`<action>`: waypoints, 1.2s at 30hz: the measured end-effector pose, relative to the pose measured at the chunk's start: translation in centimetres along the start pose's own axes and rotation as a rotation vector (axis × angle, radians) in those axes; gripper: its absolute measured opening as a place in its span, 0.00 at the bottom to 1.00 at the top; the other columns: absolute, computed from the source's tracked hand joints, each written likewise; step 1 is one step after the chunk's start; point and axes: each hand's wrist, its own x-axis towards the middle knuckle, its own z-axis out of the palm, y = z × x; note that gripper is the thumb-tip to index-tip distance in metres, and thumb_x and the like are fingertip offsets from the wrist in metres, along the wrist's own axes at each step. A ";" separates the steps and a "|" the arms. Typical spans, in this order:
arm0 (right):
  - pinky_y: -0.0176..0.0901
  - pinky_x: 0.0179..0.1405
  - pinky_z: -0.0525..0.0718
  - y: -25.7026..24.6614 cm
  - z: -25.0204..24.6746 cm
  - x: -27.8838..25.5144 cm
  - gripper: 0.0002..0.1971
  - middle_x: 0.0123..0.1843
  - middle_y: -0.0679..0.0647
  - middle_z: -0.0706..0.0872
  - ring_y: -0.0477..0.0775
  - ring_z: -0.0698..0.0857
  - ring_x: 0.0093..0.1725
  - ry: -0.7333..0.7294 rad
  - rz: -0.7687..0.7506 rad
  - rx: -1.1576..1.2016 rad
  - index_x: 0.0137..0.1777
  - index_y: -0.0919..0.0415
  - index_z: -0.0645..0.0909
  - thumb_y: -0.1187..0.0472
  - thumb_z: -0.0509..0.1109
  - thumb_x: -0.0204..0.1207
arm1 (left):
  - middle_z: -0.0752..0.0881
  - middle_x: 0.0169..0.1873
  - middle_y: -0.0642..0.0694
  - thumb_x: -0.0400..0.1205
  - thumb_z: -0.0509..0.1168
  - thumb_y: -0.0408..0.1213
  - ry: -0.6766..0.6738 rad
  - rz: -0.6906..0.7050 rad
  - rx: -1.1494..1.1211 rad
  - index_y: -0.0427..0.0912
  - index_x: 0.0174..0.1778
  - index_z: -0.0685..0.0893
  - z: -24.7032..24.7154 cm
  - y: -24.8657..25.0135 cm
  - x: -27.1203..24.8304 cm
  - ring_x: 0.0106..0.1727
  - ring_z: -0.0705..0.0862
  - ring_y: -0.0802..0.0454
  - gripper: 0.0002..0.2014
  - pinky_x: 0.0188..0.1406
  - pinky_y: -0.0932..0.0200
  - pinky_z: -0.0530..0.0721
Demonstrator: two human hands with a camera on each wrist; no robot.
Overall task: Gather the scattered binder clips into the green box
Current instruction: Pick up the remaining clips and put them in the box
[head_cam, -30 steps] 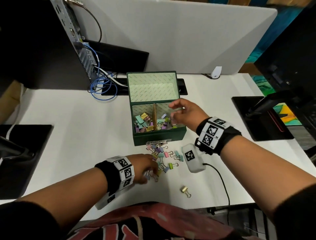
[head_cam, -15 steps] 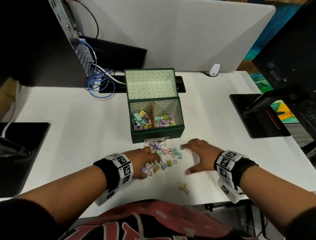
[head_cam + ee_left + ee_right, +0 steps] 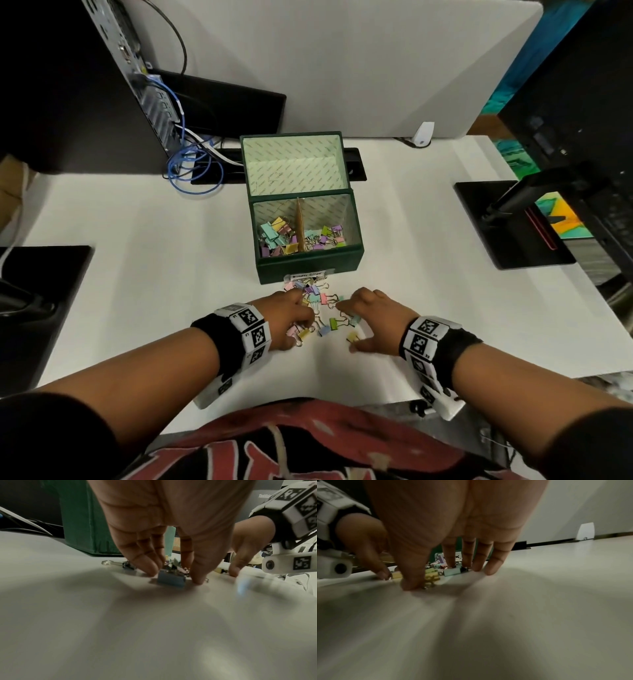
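The green box [image 3: 310,268] stands open mid-table, lid up, with several pastel binder clips in both compartments. A loose pile of binder clips [image 3: 317,298] lies on the table just in front of it. My left hand [image 3: 294,322] rests fingertips-down on the pile's left side; in the left wrist view its fingers [image 3: 147,566] and thumb flank a blue clip [image 3: 170,580]. My right hand [image 3: 349,325] rests fingertips-down on the right side, its thumb against a yellow clip [image 3: 431,576] and its fingers [image 3: 491,566] beside a mint clip [image 3: 452,571]. Neither hand has lifted anything.
A computer tower [image 3: 102,85] with blue cables [image 3: 191,171] stands at the back left. Black monitor bases sit at the left edge [image 3: 37,308] and at the right [image 3: 513,226]. A grey partition [image 3: 342,68] closes the back. The table's front edge is just behind my wrists.
My right hand came away from the box down to the table at the pile's right and pushed the stray yellow clip toward the pile. My left hand stayed at the pile's left.
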 end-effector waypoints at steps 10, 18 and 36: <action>0.45 0.62 0.77 0.1 -1.0 1.1 0.22 0.63 0.57 0.75 0.59 0.77 0.63 0.040 0.045 0.130 0.67 0.51 0.74 0.63 0.67 0.72 | 0.71 0.63 0.44 0.75 0.65 0.37 0.095 -0.019 -0.022 0.50 0.61 0.77 0.5 -0.7 -0.2 0.60 0.76 0.44 0.17 0.58 0.55 0.78; 0.56 0.63 0.80 -1.3 -0.6 0.8 0.44 0.68 0.54 0.69 0.58 0.71 0.67 0.006 0.067 -0.030 0.74 0.44 0.60 0.33 0.73 0.60 | 0.65 0.74 0.45 0.71 0.71 0.53 0.062 -0.174 -0.055 0.55 0.72 0.65 0.7 -0.9 0.1 0.70 0.72 0.44 0.34 0.67 0.48 0.78; 0.46 0.49 0.74 -1.4 -1.0 3.3 0.10 0.55 0.56 0.74 0.56 0.67 0.48 0.039 0.094 0.003 0.39 0.52 0.70 0.57 0.71 0.70 | 0.73 0.57 0.44 0.74 0.66 0.38 0.077 -0.071 -0.055 0.47 0.47 0.78 -0.1 -1.3 -0.2 0.53 0.76 0.45 0.08 0.50 0.54 0.80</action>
